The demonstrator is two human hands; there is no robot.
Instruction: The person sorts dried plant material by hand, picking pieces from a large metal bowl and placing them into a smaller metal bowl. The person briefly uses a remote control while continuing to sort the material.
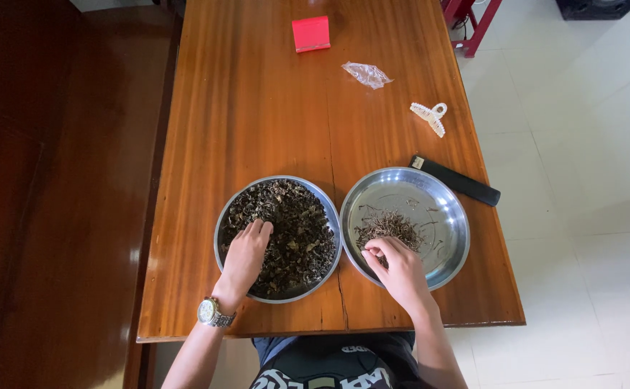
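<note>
Two round metal pans sit side by side at the near edge of the bench (271, 108). The left pan (278, 238) is full of dark, crumpled dried leaves (297, 230). The right pan (404, 225) holds a small heap of thin pale stems (390, 226). Your left hand (246, 256) lies flat and open on the leaves, fingers spread. Your right hand (397, 265) is curled, fingertips pinched on stems at the heap's near edge.

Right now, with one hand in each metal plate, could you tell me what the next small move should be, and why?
Probably let the right hand release its pinch onto the small pile of stems in the right plate, then go back to the leaves under the left hand: the fingertips are already over that pile.
</note>
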